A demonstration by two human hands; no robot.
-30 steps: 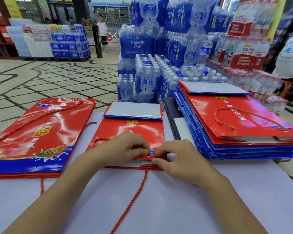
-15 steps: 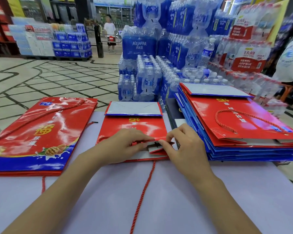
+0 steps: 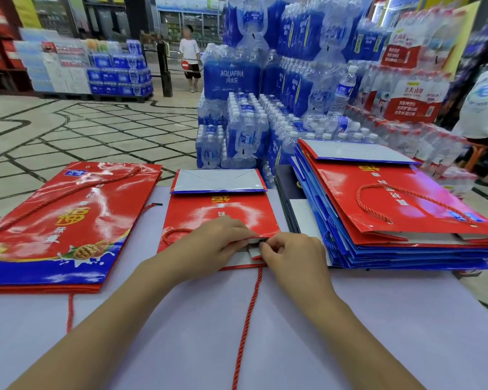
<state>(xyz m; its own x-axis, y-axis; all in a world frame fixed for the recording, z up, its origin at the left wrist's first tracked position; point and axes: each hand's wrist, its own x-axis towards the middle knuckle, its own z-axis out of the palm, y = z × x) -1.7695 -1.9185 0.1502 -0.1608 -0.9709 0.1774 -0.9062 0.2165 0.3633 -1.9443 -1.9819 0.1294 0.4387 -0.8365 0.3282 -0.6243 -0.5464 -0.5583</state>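
Shop floor, supermarket sort. Shrink-wrapped bottled water packs stacked high, red-label water cases beside, more pallets across tiled floor, gift bags stack on counter.

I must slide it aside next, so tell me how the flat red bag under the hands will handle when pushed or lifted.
The red bag shows glare, so it will probably slide easily on the smooth table. It lies folded flat and thin, so it is likely light and may bend if lifted by one edge. Its loose cord would probably trail.
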